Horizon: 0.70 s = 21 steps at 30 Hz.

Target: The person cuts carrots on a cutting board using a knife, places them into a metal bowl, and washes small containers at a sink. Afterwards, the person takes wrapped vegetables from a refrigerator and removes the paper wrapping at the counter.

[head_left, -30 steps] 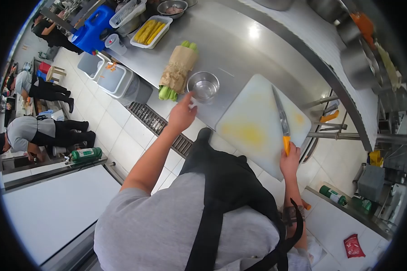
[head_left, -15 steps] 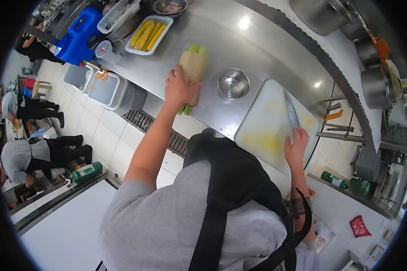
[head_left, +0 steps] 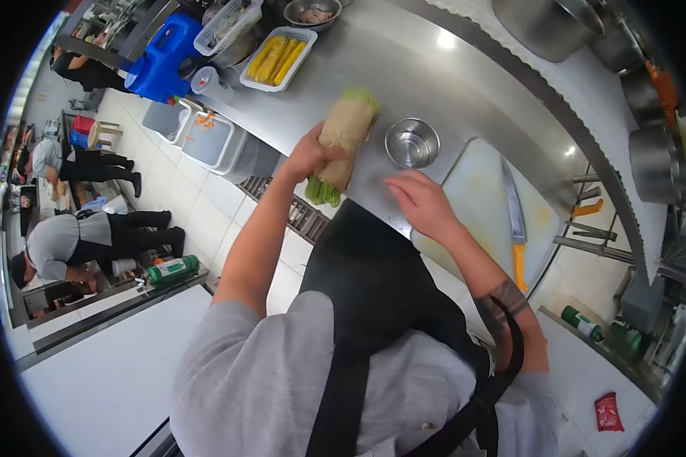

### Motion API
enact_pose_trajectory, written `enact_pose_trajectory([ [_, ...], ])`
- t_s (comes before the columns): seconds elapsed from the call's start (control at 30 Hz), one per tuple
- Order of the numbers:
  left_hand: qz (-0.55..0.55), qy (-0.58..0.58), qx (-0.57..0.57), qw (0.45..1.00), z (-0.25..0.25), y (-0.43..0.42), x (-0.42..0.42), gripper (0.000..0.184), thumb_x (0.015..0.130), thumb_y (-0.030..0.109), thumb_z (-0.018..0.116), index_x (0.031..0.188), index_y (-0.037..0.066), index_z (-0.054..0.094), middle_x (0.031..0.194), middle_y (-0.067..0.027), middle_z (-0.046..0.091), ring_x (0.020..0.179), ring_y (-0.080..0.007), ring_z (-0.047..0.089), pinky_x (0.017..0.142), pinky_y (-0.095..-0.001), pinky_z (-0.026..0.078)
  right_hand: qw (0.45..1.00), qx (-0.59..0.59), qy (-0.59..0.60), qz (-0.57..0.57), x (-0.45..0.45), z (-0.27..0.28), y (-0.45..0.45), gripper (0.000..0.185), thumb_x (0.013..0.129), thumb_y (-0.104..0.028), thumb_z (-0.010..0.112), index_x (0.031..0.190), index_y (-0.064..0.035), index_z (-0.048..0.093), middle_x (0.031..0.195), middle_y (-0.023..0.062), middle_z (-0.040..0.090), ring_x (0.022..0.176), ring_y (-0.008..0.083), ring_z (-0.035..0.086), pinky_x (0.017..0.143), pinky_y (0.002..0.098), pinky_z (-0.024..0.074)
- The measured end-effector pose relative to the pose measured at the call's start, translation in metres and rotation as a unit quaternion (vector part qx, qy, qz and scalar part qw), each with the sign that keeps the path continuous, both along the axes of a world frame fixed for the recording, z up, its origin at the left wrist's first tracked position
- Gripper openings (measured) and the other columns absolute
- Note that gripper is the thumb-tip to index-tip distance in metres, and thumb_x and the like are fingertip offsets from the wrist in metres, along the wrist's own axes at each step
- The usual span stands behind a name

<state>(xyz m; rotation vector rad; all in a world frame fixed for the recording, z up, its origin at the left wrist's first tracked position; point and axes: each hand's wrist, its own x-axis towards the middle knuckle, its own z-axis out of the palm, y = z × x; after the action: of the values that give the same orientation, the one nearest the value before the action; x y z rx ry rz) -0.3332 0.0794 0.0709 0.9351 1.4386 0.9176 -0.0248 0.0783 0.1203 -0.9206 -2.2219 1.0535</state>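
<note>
My left hand [head_left: 310, 156] is wrapped round a brown paper bundle [head_left: 348, 133] with green stalks [head_left: 324, 192] sticking out of both ends. The bundle is tilted at the counter's front edge. My right hand [head_left: 421, 204] holds nothing; its fingers reach left toward the bundle without touching it. Just beyond that hand stands a small round steel bowl [head_left: 411, 143]. A knife [head_left: 515, 213] with a yellow handle lies on the white cutting board [head_left: 472, 179], which has yellow stains.
A white basket of yellow pieces [head_left: 278, 59], a lidded plastic cup [head_left: 209, 82] and a blue jug [head_left: 164, 57] stand at the left. Below the counter are open bins [head_left: 213, 141]. Steel pots [head_left: 552, 27] sit on the right shelf. Co-workers [head_left: 91, 240] stand far left.
My right hand has left the knife on the board and moved left to beside the steel bowl. The left hand has raised and tilted the paper bundle.
</note>
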Motion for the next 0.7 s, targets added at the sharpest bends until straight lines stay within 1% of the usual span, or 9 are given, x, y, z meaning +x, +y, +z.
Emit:
enact_pose_trajectory([
  [0.1,-0.006,-0.041,0.008,0.999,0.001,-0.004,-0.003,0.088,0.076,0.012,0.088,0.152,0.002,0.046,0.129,-0.0117,0.067,0.118,-0.0243,0.066,0.103,-0.0371,0.053,0.998,-0.051,0.038,0.001,-0.064,-0.021,0.008,0.022,0.099,-0.013,0.064,0.117,-0.0036,0.073,0.111,0.0147,0.070,0.100,0.0371,0.068,0.089,0.0437,0.0559],
  [0.17,-0.015,-0.070,-0.015,0.997,0.007,-0.002,-0.008,0.089,0.077,0.010,0.087,0.154,0.003,0.043,0.131,-0.0115,0.066,0.119,-0.0237,0.065,0.104,-0.0372,0.052,0.993,0.009,0.061,-0.105,-0.102,-0.040,0.013,0.022,0.098,-0.013,0.065,0.115,-0.0018,0.073,0.110,0.0163,0.070,0.099,0.0381,0.068,0.088,0.0438,0.0559],
  [0.3,-0.051,-0.148,-0.003,0.988,-0.010,-0.001,-0.029,0.093,0.079,0.008,0.086,0.159,0.005,0.037,0.137,-0.0111,0.062,0.124,-0.0234,0.063,0.105,-0.0373,0.052,0.983,0.021,0.018,-0.182,-0.146,-0.061,0.017,0.020,0.096,-0.011,0.067,0.111,0.0003,0.074,0.109,0.0168,0.070,0.098,0.0373,0.069,0.087,0.0435,0.0558],
  [0.33,-0.052,-0.169,-0.016,0.984,-0.013,-0.002,-0.035,0.084,0.085,0.020,0.085,0.155,0.004,0.041,0.137,-0.0128,0.062,0.123,-0.0235,0.064,0.102,-0.0374,0.054,0.979,0.011,0.033,-0.199,-0.151,-0.061,0.014,0.019,0.094,-0.009,0.068,0.109,-0.0001,0.075,0.107,0.0168,0.070,0.097,0.0370,0.069,0.086,0.0433,0.0560],
  [0.37,-0.052,-0.182,-0.015,0.982,-0.016,0.000,-0.042,0.084,0.085,0.020,0.085,0.155,0.004,0.041,0.137,-0.0128,0.062,0.123,-0.0235,0.064,0.102,-0.0374,0.054,0.976,0.000,0.048,-0.212,-0.157,-0.062,0.011,0.017,0.093,-0.008,0.070,0.107,-0.0004,0.075,0.105,0.0169,0.071,0.095,0.0367,0.070,0.085,0.0432,0.0562],
  [0.43,-0.034,-0.322,-0.095,0.941,-0.024,0.008,-0.058,0.077,0.092,0.032,0.080,0.153,0.003,0.042,0.135,-0.0137,0.063,0.120,-0.0219,0.066,0.098,-0.0379,0.057,0.972,-0.041,0.043,-0.230,-0.169,-0.060,0.014,0.016,0.091,-0.007,0.071,0.105,-0.0013,0.076,0.102,0.0164,0.071,0.093,0.0355,0.070,0.083,0.0423,0.0565],
  [0.5,-0.048,-0.302,-0.114,0.945,-0.028,0.017,-0.066,0.073,0.094,0.036,0.078,0.149,0.000,0.046,0.130,-0.0139,0.066,0.114,-0.0215,0.069,0.094,-0.0379,0.059,0.964,-0.076,0.045,-0.251,-0.180,-0.059,0.019,0.015,0.090,-0.007,0.073,0.104,-0.0021,0.076,0.099,0.0160,0.072,0.091,0.0343,0.071,0.082,0.0413,0.0568],
  [0.6,-0.076,-0.264,-0.168,0.947,-0.027,0.032,-0.080,0.068,0.096,0.041,0.076,0.139,-0.005,0.053,0.121,-0.0140,0.070,0.101,-0.0219,0.074,0.084,-0.0377,0.062,0.968,0.012,0.011,-0.251,-0.195,-0.058,0.023,0.013,0.090,-0.009,0.074,0.102,-0.0031,0.077,0.095,0.0146,0.072,0.087,0.0310,0.072,0.079,0.0387,0.0568],
  [0.7,-0.111,-0.258,-0.211,0.936,-0.027,0.040,-0.092,0.063,0.098,0.042,0.074,0.134,-0.007,0.057,0.115,-0.0133,0.073,0.095,-0.0216,0.076,0.081,-0.0368,0.064,0.958,-0.066,0.034,-0.278,-0.210,-0.055,0.025,0.013,0.090,-0.010,0.075,0.100,-0.0029,0.077,0.096,0.0137,0.073,0.086,0.0283,0.072,0.079,0.0369,0.0566],
])
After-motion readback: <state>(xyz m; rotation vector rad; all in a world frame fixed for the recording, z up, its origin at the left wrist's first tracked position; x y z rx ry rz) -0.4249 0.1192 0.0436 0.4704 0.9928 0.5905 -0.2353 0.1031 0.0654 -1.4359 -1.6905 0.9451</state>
